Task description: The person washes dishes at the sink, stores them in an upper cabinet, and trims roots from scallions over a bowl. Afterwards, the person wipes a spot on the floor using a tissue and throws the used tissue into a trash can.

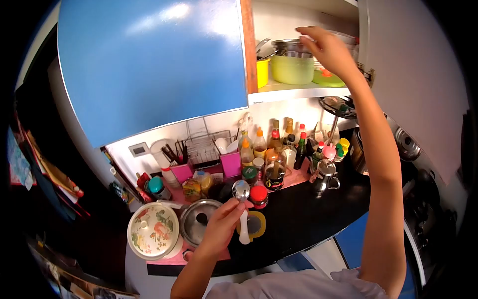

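My left hand (222,224) is closed around a scoop (241,191) with a shiny round metal bowl and a white handle. The scoop is upright over the counter, bowl at the top. A yellow-rimmed round item (256,225) lies behind its handle. High on the right, my right hand (328,50) reaches into the cupboard with its fingers apart. It is in front of a light green pot (293,69) with metalware (291,47) at its top; whether the fingertips touch that metal is unclear. A green lid (328,78) sits below this hand, partly covered by it.
A flowered lidded pot (152,230) and a metal pan (191,219) stand at the left. Several bottles and jars, a red-capped jar (259,196) among them, line the black counter (298,229). A metal pitcher (326,177) stands right. The blue cupboard door (154,65) hangs above.
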